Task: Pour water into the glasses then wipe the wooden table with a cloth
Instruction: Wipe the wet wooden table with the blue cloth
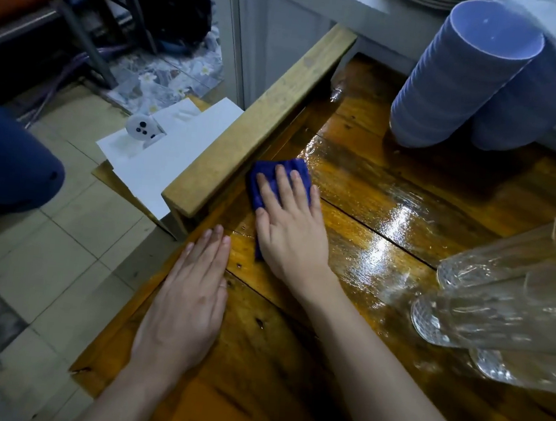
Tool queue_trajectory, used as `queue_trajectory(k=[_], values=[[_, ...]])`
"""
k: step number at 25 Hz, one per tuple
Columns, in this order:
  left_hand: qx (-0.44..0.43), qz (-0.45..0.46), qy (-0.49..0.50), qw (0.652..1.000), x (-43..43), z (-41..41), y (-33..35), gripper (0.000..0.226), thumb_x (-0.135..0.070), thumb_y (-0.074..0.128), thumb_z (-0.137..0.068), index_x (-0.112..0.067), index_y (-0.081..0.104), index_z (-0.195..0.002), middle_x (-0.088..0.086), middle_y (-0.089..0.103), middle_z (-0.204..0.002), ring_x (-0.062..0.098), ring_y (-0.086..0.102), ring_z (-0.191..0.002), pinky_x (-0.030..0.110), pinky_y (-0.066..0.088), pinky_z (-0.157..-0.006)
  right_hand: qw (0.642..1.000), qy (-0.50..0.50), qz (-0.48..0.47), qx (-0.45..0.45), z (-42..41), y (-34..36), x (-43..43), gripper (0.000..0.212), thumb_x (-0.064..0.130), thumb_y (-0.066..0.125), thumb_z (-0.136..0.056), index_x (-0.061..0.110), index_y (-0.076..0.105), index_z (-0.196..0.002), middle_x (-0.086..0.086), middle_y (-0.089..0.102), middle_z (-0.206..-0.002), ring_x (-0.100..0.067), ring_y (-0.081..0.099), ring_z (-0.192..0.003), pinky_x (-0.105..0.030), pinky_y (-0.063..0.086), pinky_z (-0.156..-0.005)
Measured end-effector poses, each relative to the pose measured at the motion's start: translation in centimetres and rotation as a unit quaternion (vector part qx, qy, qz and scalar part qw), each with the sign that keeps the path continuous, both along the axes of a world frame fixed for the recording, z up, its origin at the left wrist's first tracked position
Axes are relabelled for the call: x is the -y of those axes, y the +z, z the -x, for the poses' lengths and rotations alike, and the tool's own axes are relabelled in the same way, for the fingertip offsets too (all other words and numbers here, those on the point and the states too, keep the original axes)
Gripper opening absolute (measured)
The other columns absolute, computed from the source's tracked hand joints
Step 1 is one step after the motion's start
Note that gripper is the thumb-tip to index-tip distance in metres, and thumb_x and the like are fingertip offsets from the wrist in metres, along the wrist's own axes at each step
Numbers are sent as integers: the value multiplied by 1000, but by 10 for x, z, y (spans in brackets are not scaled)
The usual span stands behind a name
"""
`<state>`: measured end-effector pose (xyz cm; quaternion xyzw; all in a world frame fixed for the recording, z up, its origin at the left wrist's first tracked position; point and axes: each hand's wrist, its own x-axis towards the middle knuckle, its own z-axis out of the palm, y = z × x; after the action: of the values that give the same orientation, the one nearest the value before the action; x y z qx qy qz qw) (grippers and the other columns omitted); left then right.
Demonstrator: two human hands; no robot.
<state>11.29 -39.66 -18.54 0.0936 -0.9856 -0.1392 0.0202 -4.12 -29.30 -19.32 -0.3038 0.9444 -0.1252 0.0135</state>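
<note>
The wiping step is in hand. The right hand (290, 225) lies flat, fingers spread a little, pressing a folded blue cloth (277, 183) onto the wooden table (358, 170); the cloth shows ahead of the fingertips and along the thumb side of the palm. Just left of that hand, nearly touching it, the left hand (186, 306) rests open and empty, palm down near the table's left edge, apparently bracing the person.

Ahead of the right hand and off to its right, the boards shine with a wet film, so the judgement is that much of the surface remains to be dried. The glasses (505, 300) stand to the right of the right forearm, clear and crowded together; whether they hold water cannot be told. Further ahead and right stand stacked blue cups (458, 85). A raised wooden rail (261, 120) runs just left of the cloth.

The next move likely calls for sweeping the cloth rightward and forward across the wet patch, stopping short of the glasses to avoid knocking them.
</note>
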Motion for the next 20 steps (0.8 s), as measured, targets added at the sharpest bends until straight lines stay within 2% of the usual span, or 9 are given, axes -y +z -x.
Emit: queue_trajectory(k=[3, 6, 14, 16, 20], values=[[-6, -3, 2, 1000, -1, 1, 1, 54, -26, 26, -98, -12, 21, -149, 3, 18, -158, 12, 13, -147, 23, 2, -118, 998, -63, -15, -5, 26, -2, -32, 57, 40, 16, -100, 26, 15, -155, -4, 11, -164, -21, 3, -151, -45, 0, -122], [-8, 3, 2, 1000, -1, -1, 2, 54, -27, 25, -98, -13, 17, -150, 2, 15, -158, 12, 10, -147, 23, -1, -118, 992, -121, -11, -19, 39, -7, -59, 56, 39, 18, -100, 25, 19, -155, -6, 16, -163, -23, 8, -151, -46, 2, -122], [-23, 5, 7, 1000, -3, 1, 4, 53, -24, 30, -98, -12, 21, -149, 2, 16, -157, 10, 12, -145, 18, -6, -117, 975, -223, -8, -7, -13, -5, -80, 59, 36, 21, -98, 18, 19, -155, -12, 16, -162, -31, 13, -149, -53, 11, -119], [-24, 6, 7, 1000, -3, 1, 4, 53, -25, 29, -98, -12, 21, -149, 2, 17, -157, 10, 12, -145, 18, -5, -117, 976, -216, -9, 1, -52, -2, -80, 59, 37, 21, -99, 18, 19, -154, -13, 16, -162, -31, 13, -149, -53, 13, -119], [-22, 1, 5, 1000, -2, -1, 3, 53, -26, 25, -100, -15, 18, -150, 0, 15, -158, 6, 7, -146, 19, -3, -117, 992, -122, 4, 22, -127, 8, -69, 58, 39, 26, -99, 20, 20, -154, -10, 15, -162, -29, 8, -150, -53, 15, -119]])
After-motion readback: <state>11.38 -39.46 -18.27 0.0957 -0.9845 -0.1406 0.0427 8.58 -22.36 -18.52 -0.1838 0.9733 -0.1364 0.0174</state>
